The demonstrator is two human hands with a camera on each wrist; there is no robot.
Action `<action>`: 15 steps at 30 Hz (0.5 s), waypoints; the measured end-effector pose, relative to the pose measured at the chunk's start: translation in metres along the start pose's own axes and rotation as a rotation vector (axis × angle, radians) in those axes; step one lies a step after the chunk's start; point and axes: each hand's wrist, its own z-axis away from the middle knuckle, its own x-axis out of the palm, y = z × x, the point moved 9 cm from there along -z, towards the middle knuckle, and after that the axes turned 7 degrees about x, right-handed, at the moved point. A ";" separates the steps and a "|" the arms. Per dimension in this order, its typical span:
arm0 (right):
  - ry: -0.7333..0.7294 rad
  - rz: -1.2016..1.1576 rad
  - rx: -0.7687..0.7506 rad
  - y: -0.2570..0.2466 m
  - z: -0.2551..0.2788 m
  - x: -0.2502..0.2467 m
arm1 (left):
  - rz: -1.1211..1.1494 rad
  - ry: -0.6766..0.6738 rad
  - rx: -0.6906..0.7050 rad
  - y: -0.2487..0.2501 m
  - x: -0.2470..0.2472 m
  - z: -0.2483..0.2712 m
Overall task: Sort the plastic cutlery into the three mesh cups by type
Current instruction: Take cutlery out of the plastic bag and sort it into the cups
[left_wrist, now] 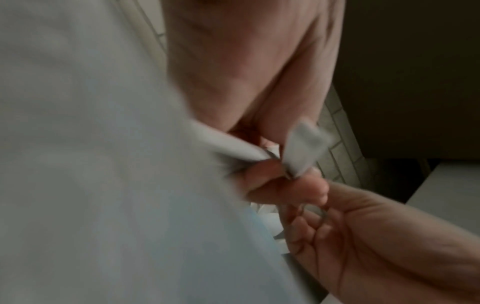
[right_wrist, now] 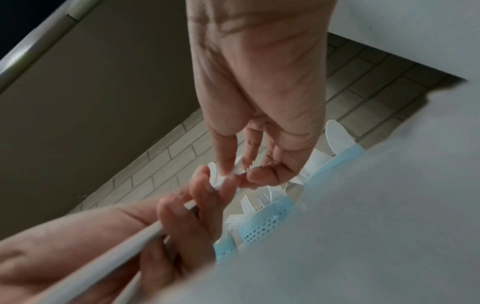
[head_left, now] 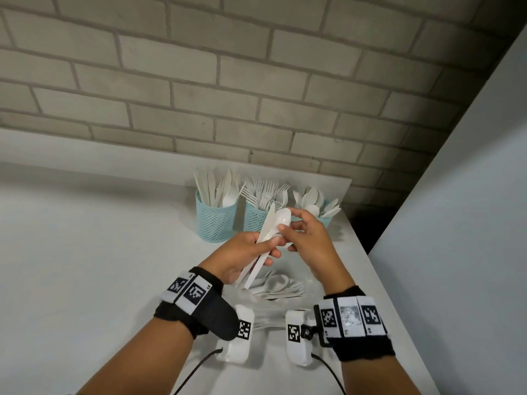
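Over the counter [head_left: 85, 266], from the head view, the left hand [head_left: 242, 258] grips a small bundle of cutlery, a knife [head_left: 263, 238] and a spoon [head_left: 281, 220] among them, handles slanting down toward the wrist. The right hand [head_left: 309, 243] is right there, fingers pinching at the spoon's bowl. Behind, three mesh cups: knives [head_left: 216, 220] on the left with one spoon in it, forks [head_left: 255, 218] in the middle, spoons [head_left: 325, 220] on the right. More spoons lie in a loose pile [head_left: 278, 286] beneath the hands.

Left wrist view, blurred: left fingers [left_wrist: 285, 189] curled on white plastic, the right hand [left_wrist: 363, 236] close below.

Right wrist view: right fingers [right_wrist: 226, 156] pinch the spoon bowl [right_wrist: 217, 176], and the left hand [right_wrist: 103, 246] clamps the handles [right_wrist: 116, 257] beside the cups [right_wrist: 262, 226].
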 end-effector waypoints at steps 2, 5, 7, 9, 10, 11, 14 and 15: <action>0.003 -0.029 0.012 0.003 -0.004 0.002 | 0.033 0.001 -0.024 0.000 0.000 0.003; 0.069 -0.008 -0.010 0.008 -0.010 -0.003 | 0.083 -0.040 -0.085 -0.004 0.003 0.006; 0.111 0.000 -0.068 0.004 -0.011 -0.008 | 0.121 -0.075 -0.124 -0.006 0.009 0.008; 0.115 -0.018 -0.118 -0.003 -0.011 -0.013 | 0.117 -0.088 -0.135 -0.004 0.015 0.009; 0.124 -0.006 -0.140 -0.007 -0.011 -0.016 | 0.098 -0.081 -0.133 -0.003 0.016 0.009; 0.141 0.022 -0.153 -0.010 -0.013 -0.021 | 0.082 -0.070 -0.131 -0.001 0.017 0.008; 0.197 0.047 -0.128 -0.014 -0.025 -0.040 | 0.108 -0.045 -0.138 -0.001 0.017 0.006; 0.224 0.029 -0.093 -0.012 -0.030 -0.048 | 0.143 -0.032 -0.145 -0.002 0.016 0.006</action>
